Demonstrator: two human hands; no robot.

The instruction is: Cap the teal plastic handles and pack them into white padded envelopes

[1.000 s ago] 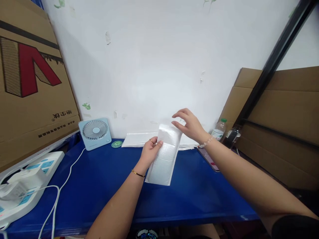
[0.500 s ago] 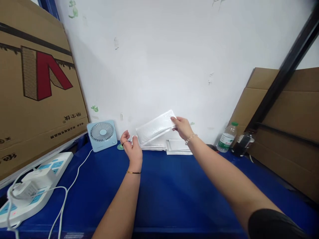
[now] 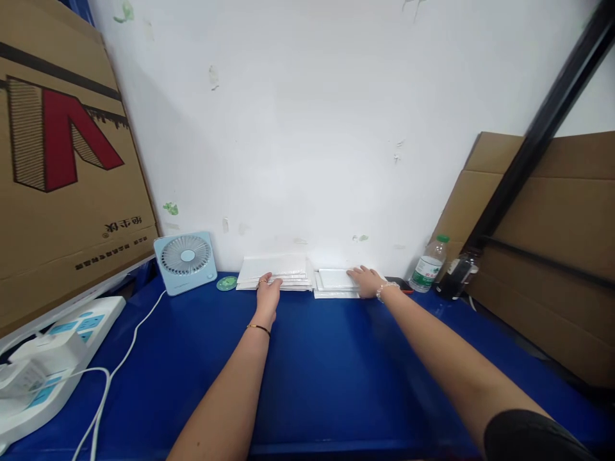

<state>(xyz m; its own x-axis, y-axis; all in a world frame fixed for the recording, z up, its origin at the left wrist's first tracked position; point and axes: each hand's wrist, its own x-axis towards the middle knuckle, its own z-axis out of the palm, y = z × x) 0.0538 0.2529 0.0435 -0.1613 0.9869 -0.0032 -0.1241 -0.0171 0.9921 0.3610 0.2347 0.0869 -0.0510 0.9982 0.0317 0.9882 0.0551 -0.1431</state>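
Observation:
Two low piles of white padded envelopes lie side by side against the wall. At the front edge of the left pile (image 3: 281,267) is my left hand (image 3: 268,298), thumb and index finger apart, a ring on one finger. It touches the pile; its other fingers are partly hidden. My right hand (image 3: 368,282) lies over the right end of the right pile (image 3: 334,280), fingers spread on the top envelope and holding nothing up. A beaded bracelet circles that wrist. The left pile stands higher than the right one.
A light blue fan (image 3: 187,261) and a green disc (image 3: 227,283) stand left of the piles. Further left are a white power strip (image 3: 62,365) with cords and a large carton (image 3: 62,160). To the right are a green-capped bottle (image 3: 427,267), a dark bottle (image 3: 456,278) and cardboard (image 3: 557,269).
The envelope my right hand held up is down, seemingly on the left pile. My right hand has lowered to the right pile, and my left hand has moved to the left pile's front edge.

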